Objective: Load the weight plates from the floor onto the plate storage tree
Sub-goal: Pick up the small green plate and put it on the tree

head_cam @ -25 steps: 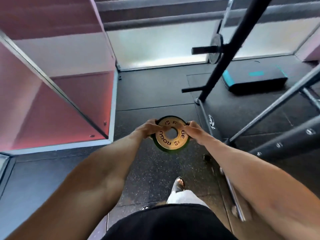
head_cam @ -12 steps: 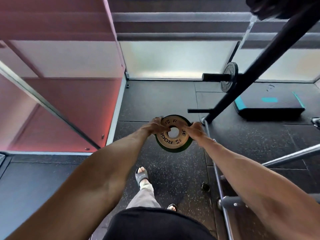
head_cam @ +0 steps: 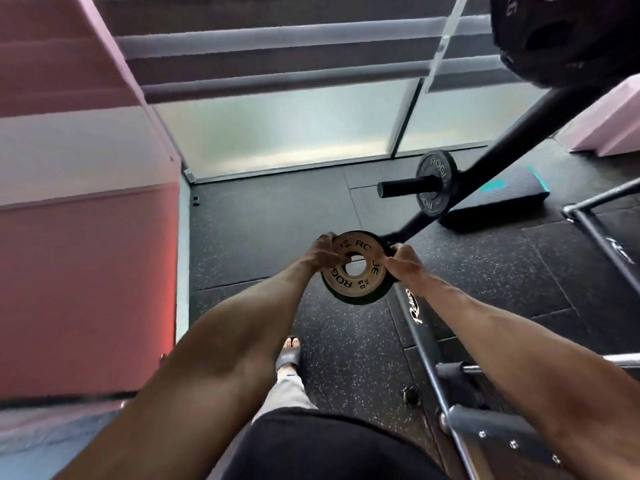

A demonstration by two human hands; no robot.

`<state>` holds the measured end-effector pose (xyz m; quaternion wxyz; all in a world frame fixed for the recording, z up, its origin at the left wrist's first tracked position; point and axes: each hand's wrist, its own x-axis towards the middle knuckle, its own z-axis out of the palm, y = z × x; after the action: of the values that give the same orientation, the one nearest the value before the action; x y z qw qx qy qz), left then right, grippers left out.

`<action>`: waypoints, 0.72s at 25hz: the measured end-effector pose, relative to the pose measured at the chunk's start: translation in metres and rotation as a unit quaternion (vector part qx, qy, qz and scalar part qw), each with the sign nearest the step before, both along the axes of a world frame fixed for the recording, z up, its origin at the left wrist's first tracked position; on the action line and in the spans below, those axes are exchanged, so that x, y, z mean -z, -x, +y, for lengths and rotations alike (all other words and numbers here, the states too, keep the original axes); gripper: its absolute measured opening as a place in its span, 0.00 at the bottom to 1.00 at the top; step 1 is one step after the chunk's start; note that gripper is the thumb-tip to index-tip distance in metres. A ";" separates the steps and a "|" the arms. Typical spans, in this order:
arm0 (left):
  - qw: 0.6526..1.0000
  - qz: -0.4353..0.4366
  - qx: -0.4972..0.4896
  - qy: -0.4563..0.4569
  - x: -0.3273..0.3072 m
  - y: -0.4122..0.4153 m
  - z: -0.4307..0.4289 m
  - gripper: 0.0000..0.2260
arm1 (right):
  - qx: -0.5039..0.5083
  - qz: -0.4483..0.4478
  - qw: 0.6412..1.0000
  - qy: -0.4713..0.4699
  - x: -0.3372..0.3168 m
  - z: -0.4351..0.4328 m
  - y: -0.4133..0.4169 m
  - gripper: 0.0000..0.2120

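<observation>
Plates partly loaded: a black plate [head_cam: 435, 182] is seated on a peg [head_cam: 403, 186] of the storage tree [head_cam: 485, 164], with a larger plate [head_cam: 568, 36] higher up. Two small plates [head_cam: 356, 268], apparently stacked, are gripped at the rims by the left hand [head_cam: 320, 256] and right hand [head_cam: 403, 261], near the tree's lowest part and not yet hung. Speckled rubber flooring [head_cam: 270, 220], a frosted window [head_cam: 277, 133] and a pink wall [head_cam: 86, 271] are shown.

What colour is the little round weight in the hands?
Tan-gold face with black letters and a dark green rim, on the small plate, seen in the head view.
</observation>
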<state>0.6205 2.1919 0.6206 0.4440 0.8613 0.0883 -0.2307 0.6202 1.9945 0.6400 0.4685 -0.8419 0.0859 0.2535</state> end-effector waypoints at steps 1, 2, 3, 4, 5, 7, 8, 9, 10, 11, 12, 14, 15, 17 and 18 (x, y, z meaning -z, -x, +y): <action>1.000 -0.001 0.019 -0.008 -0.001 -0.021 0.005 0.26 | 0.008 -0.007 1.000 0.004 -0.004 0.007 -0.016 0.22; 0.999 -0.005 0.043 -0.014 -0.003 -0.042 0.009 0.25 | 0.019 -0.017 1.000 0.010 -0.007 0.013 -0.033 0.21; 0.998 -0.008 0.058 -0.015 -0.003 -0.066 0.015 0.25 | 0.030 -0.027 0.999 0.015 -0.010 0.019 -0.052 0.22; 0.998 -0.011 0.064 -0.010 -0.002 -0.088 0.019 0.25 | 0.040 -0.035 0.998 0.029 -0.012 0.024 -0.070 0.23; 0.997 -0.015 0.073 -0.005 0.000 -0.113 0.022 0.25 | 0.049 -0.040 0.997 0.046 -0.012 0.029 -0.089 0.25; 0.994 -0.029 0.104 -0.012 0.000 -0.153 0.021 0.24 | 0.072 -0.054 0.994 0.070 -0.009 0.033 -0.118 0.25; 0.992 -0.033 0.121 -0.013 0.001 -0.173 0.020 0.24 | 0.090 -0.061 0.991 0.077 -0.006 0.034 -0.132 0.25; 0.991 -0.035 0.130 -0.012 0.002 -0.191 0.017 0.23 | 0.109 -0.071 0.988 0.084 -0.005 0.033 -0.145 0.26; 0.990 -0.034 0.137 -0.009 0.003 -0.209 0.011 0.23 | 0.129 -0.077 0.984 0.092 -0.002 0.030 -0.159 0.26; 0.989 -0.031 0.142 -0.009 0.004 -0.224 0.005 0.22 | 0.144 -0.084 0.981 0.098 0.000 0.028 -0.169 0.26; 0.989 -0.025 0.149 -0.007 0.005 -0.236 -0.002 0.22 | 0.159 -0.087 0.978 0.102 0.004 0.024 -0.177 0.26; 0.987 -0.016 0.160 -0.001 0.009 -0.258 -0.014 0.22 | 0.186 -0.093 0.972 0.107 0.008 0.019 -0.193 0.26; 0.986 -0.013 0.165 0.003 0.014 -0.268 -0.020 0.22 | 0.198 -0.097 0.969 0.107 0.011 0.016 -0.199 0.26; 0.983 -0.005 0.182 0.020 0.020 -0.281 -0.026 0.23 | 0.219 -0.104 0.964 0.113 0.020 0.013 -0.204 0.25; 0.981 0.003 0.193 0.034 0.023 -0.285 -0.027 0.24 | 0.226 -0.105 0.961 0.118 0.024 0.012 -0.205 0.24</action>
<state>0.9051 2.1645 0.5980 0.4197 0.8461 -0.0858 -0.3173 0.8253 2.0065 0.6164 0.4173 -0.8717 0.2538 0.0394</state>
